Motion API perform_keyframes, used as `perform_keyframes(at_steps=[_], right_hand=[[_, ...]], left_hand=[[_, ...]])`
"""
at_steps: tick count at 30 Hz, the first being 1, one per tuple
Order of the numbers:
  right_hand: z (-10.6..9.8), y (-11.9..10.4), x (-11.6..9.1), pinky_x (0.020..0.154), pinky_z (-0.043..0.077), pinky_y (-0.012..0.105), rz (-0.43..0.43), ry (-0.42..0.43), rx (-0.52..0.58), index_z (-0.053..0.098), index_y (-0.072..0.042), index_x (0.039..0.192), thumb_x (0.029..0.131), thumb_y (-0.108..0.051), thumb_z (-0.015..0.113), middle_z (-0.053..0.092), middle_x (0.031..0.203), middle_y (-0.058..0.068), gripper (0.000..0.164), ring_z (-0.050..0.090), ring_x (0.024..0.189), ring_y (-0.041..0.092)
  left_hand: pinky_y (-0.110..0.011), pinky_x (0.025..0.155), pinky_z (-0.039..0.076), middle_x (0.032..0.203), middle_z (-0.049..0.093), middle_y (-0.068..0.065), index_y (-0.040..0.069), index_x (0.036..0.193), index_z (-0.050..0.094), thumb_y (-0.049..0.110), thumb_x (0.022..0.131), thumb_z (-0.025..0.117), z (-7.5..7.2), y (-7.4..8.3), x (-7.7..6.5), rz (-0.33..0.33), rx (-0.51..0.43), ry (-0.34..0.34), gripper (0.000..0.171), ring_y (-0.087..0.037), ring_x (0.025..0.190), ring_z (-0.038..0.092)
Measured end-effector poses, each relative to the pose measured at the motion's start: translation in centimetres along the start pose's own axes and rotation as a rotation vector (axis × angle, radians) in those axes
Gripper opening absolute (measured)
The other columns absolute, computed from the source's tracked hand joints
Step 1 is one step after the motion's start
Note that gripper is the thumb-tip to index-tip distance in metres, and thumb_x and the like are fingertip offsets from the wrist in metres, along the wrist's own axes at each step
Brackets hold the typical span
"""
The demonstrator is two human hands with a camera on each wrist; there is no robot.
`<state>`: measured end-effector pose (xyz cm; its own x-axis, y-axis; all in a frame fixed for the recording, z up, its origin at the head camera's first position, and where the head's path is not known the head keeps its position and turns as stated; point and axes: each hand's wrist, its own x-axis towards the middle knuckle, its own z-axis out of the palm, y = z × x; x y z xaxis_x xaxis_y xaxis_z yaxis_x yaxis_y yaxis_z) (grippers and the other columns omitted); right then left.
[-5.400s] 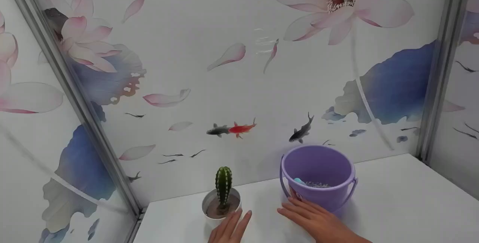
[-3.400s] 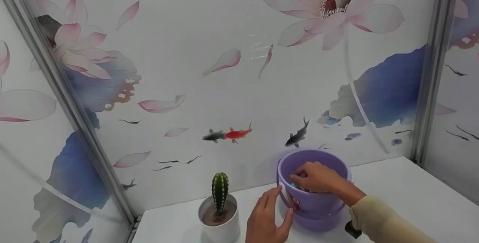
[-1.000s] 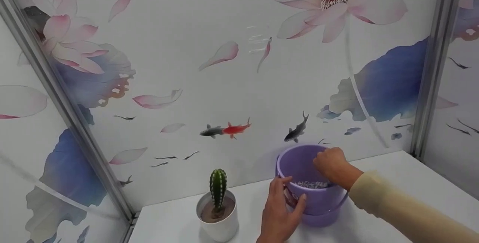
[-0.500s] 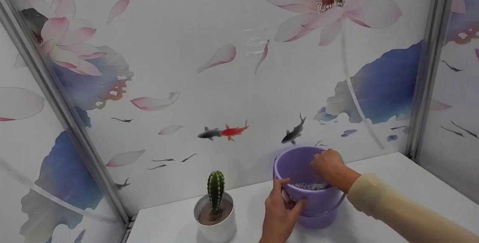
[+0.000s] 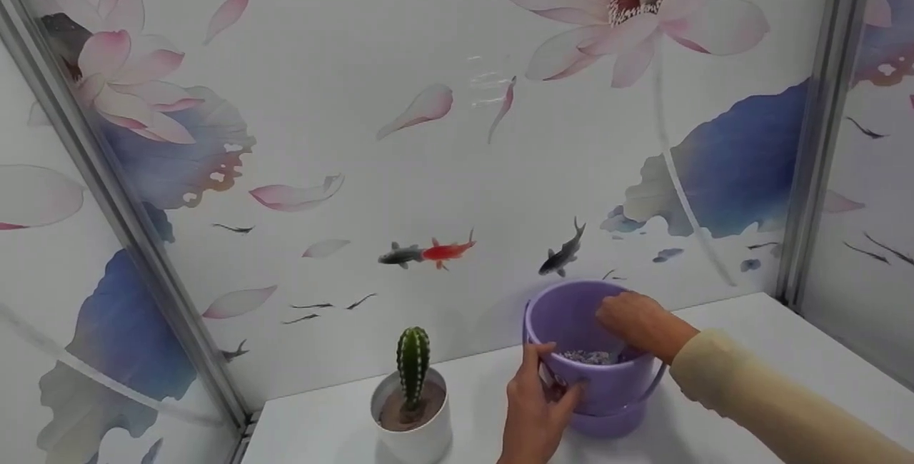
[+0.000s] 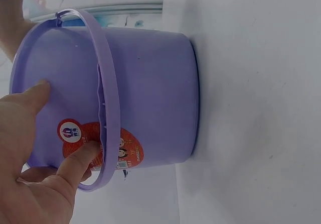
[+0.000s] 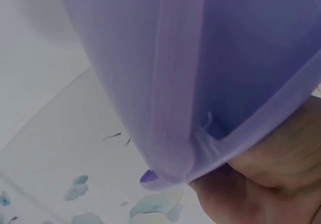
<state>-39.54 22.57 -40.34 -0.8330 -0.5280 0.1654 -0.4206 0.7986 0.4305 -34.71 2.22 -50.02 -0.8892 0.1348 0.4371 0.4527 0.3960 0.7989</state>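
A purple bucket (image 5: 607,392) with a swing handle (image 6: 106,78) and a red sticker (image 6: 131,148) stands on the white table. Pale speckled grains (image 5: 589,357) lie inside it. My left hand (image 5: 535,403) holds the bucket's near left side, a fingertip at the rim and the thumb against the wall. My right hand (image 5: 639,321) reaches over the rim on the right, knuckles up, fingers hidden inside. Below it shows a bit of a pale bluish object (image 5: 615,355), its kind unclear. The right wrist view shows mainly the bucket's outside and the palm (image 7: 266,184) by the rim.
A green cactus (image 5: 413,367) in a white pot (image 5: 421,442) stands left of the bucket on the white table (image 5: 757,378). Behind is a wall panel (image 5: 428,164) printed with lotus and fish. Metal posts (image 5: 821,128) frame the corners.
Earlier my right hand went from outside the bucket onto the light-blue object inside, then moved right with it. My left hand moved from beside the cactus to the bucket. Lately both hands barely shift.
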Motion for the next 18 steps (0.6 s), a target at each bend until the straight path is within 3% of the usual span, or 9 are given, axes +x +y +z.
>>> perform_keyframes(at_steps=[5, 11, 14, 18], right_hand=[[-0.3, -0.3, 0.3, 0.058, 0.061, 0.037, 0.019, -0.021, -0.006, 0.069, -0.008, 0.076, 0.067, -0.001, 0.086, 0.063, 0.069, 0.007, 0.020, 0.052, 0.055, 0.017], [0.1, -0.8, 0.4, 0.059, 0.058, 0.041, 0.076, -0.030, -0.013, 0.068, -0.010, 0.072, 0.073, -0.002, 0.081, 0.064, 0.070, 0.006, 0.016, 0.058, 0.057, 0.021], [0.5, -0.6, 0.4, 0.057, 0.057, 0.040, 0.051, -0.001, -0.011, 0.067, -0.010, 0.071, 0.074, -0.001, 0.080, 0.063, 0.069, 0.006, 0.016, 0.055, 0.055, 0.019], [1.0, -0.2, 0.2, 0.051, 0.054, 0.038, -0.017, 0.105, 0.010, 0.066, -0.010, 0.069, 0.067, 0.002, 0.081, 0.061, 0.066, 0.006, 0.020, 0.051, 0.052, 0.018]], left_hand=[[-0.018, 0.067, 0.058, 0.127, 0.062, 0.009, 0.035, 0.128, 0.048, 0.029, 0.083, 0.082, -0.1, 0.1, 0.1, 0.007, 0.006, 0.021, 0.057, -0.011, 0.090, 0.065], [-0.014, 0.066, 0.055, 0.128, 0.062, 0.009, 0.034, 0.129, 0.048, 0.031, 0.083, 0.082, 0.1, 0.2, 0.0, 0.016, 0.001, 0.015, 0.057, -0.013, 0.088, 0.065], [-0.014, 0.065, 0.054, 0.127, 0.061, 0.012, 0.035, 0.129, 0.048, 0.031, 0.083, 0.083, 0.1, 0.1, 0.0, 0.014, -0.004, 0.020, 0.058, -0.013, 0.084, 0.065], [-0.016, 0.065, 0.056, 0.127, 0.061, 0.014, 0.036, 0.128, 0.049, 0.028, 0.082, 0.084, 0.0, 0.0, -0.1, 0.012, -0.006, 0.041, 0.059, -0.013, 0.082, 0.066]])
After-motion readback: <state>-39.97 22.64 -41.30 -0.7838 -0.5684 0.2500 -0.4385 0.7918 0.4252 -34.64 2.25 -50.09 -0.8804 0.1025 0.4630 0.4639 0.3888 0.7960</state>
